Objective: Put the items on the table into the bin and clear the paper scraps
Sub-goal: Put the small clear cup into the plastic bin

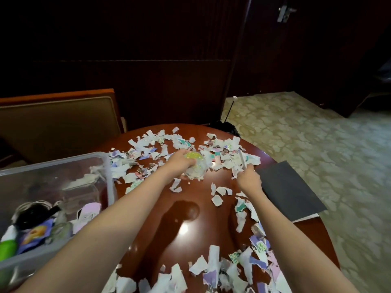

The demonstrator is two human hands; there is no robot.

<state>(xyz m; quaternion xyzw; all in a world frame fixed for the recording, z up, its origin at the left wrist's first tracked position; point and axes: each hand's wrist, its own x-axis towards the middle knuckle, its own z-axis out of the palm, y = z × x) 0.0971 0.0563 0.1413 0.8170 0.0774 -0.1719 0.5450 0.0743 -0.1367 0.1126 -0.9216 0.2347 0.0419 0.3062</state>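
Presently a glittery ball is gripped by the left hand, a white stick by the right hand; transfer to the bin seems called for.

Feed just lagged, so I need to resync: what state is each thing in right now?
Left hand: grips the glitter ball over the scraps.
Right hand: pinches the white pen, its tip pointing away.
Clear bin: no lid on, partly filled with items.
Paper scraps: scattered across the table, uncleared.
Dark folder: closed, lying flat at the table's right edge.
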